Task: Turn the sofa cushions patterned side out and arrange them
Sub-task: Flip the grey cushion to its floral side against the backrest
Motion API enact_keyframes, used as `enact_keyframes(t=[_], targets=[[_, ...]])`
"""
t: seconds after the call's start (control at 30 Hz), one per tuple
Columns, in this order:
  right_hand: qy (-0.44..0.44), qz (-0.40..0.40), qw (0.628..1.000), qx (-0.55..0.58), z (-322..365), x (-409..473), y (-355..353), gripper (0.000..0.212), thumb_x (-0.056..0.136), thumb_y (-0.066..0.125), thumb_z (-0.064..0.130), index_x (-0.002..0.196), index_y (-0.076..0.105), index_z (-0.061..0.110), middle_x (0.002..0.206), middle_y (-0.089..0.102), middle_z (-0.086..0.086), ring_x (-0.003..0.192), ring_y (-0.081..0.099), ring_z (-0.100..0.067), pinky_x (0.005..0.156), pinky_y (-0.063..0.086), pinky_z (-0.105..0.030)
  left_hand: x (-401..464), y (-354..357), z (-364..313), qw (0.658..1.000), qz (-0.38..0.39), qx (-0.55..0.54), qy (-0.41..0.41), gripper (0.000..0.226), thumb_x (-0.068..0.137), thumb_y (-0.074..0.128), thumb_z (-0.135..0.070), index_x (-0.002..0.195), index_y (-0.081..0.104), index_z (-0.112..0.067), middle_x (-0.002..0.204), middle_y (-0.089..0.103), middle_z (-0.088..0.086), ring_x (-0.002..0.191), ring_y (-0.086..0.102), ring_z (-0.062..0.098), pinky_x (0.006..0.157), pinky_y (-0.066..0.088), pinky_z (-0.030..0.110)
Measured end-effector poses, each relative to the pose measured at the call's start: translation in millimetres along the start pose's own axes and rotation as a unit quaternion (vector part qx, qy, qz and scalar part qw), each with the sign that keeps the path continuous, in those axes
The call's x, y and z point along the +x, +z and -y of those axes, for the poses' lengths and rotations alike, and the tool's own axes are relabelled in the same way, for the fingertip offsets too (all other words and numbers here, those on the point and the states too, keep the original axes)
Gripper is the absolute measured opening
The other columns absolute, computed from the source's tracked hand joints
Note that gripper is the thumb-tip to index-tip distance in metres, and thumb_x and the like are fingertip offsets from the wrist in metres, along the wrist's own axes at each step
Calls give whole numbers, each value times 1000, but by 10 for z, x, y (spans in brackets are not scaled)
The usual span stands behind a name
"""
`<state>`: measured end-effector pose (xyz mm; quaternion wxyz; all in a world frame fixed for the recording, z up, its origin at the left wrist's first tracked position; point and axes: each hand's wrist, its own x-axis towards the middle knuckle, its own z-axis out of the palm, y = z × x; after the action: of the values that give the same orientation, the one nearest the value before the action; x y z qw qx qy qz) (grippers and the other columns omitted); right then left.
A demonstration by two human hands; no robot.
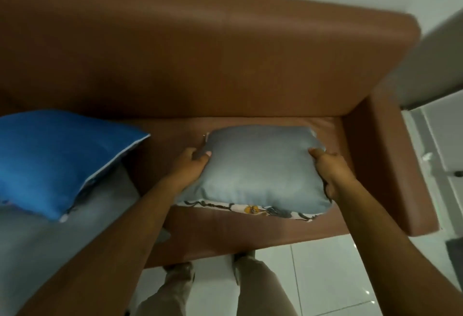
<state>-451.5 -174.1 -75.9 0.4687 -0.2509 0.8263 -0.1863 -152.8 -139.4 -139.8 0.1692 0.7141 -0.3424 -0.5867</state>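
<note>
A grey cushion [255,165] lies on the right seat of the brown sofa [200,65], plain side up, with a floral patterned face peeking out along its near edge. My left hand [195,162] grips its left side and my right hand [330,170] grips its right side. A blue cushion [57,157], plain side up, rests at the left on top of another grey cushion [50,248], whose patterned side is hidden.
The sofa's right armrest [390,165] stands close beside the held cushion. The backrest rises behind. White tiled floor [325,278] lies in front, where my legs stand. A grey wall edge [433,70] is at the right.
</note>
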Motion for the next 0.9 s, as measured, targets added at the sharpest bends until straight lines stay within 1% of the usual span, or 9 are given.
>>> enact_keyframes(t=[0.1, 0.23, 0.3, 0.4, 0.5, 0.57, 0.67, 0.77, 0.9], targets=[[-3, 15, 995, 99, 120, 133, -524, 39, 95, 60, 20, 129, 59, 1, 112, 70, -21, 82, 66, -31, 69, 54, -36, -53, 501, -486, 989, 69, 78, 104, 78, 86, 75, -55, 150, 47, -18, 144, 56, 6, 126, 58, 23, 82, 48, 13], [4, 52, 979, 196, 304, 424, -829, 21, 97, 53, 6, 111, 60, -8, 86, 67, -38, 73, 69, -49, 56, 50, -29, -124, 1304, -788, 919, 60, 297, 252, 147, 40, 73, -93, 163, 23, -29, 169, 25, -3, 155, 25, 15, 124, 31, 37], [13, 112, 969, 222, 457, 532, -833, 11, 101, 48, 2, 91, 53, 4, 54, 62, -19, 44, 64, -26, 43, 53, -25, -33, 1775, -910, 938, 53, 238, 246, 126, 61, 87, -69, 162, 24, -27, 167, 28, -7, 150, 28, 9, 117, 28, 21], [-65, 145, 968, 195, 604, 733, -880, 18, 103, 41, 1, 88, 43, 11, 68, 67, -15, 56, 68, -23, 52, 60, -33, 340, 2196, -999, 981, -37, 74, 174, 74, 79, 90, -20, 142, 52, -17, 136, 57, -10, 132, 55, 16, 99, 40, 18], [-230, -62, 968, 78, 441, 1408, -1227, 21, 97, 57, 19, 81, 44, 25, 84, 66, -8, 75, 66, -24, 66, 58, -40, 706, 2304, -983, 988, -95, -43, 111, 76, 68, 96, -18, 133, 58, -8, 112, 70, -8, 111, 71, 6, 91, 57, 27], [-248, -160, 954, 48, 322, 1953, -1527, 24, 88, 66, 52, 99, 52, 36, 109, 63, -3, 97, 64, -21, 83, 59, -46, 832, 2294, -1098, 982, -127, -73, 117, 73, 70, 94, -12, 134, 59, -11, 114, 74, -9, 105, 72, 0, 87, 61, 23], [-171, -66, 976, 116, 292, 2777, -1736, 95, 74, 56, 85, 146, 40, 26, 149, 50, -3, 130, 53, -18, 105, 48, -41, 1068, 2255, -1317, 977, -127, -93, 144, 60, 74, 89, -5, 124, 64, -25, 106, 78, -20, 101, 72, -5, 82, 60, 17], [-148, 100, 973, 149, 476, 3167, -1521, 87, 76, 50, 86, 136, 57, 24, 135, 64, 0, 123, 61, -16, 92, 51, -30, 1272, 2296, -1475, 976, -118, -105, 150, 56, 71, 90, -13, 120, 67, -28, 110, 79, -15, 101, 75, 2, 82, 60, 24], [-148, 62, 964, 212, 595, 3257, -1187, 95, 65, 54, 93, 132, 56, 26, 131, 66, 2, 120, 64, -20, 104, 52, -46, 1407, 2571, -1663, 974, -124, -141, 126, 52, 73, 89, -4, 104, 66, -38, 92, 75, -34, 89, 70, -16, 81, 53, 14]])
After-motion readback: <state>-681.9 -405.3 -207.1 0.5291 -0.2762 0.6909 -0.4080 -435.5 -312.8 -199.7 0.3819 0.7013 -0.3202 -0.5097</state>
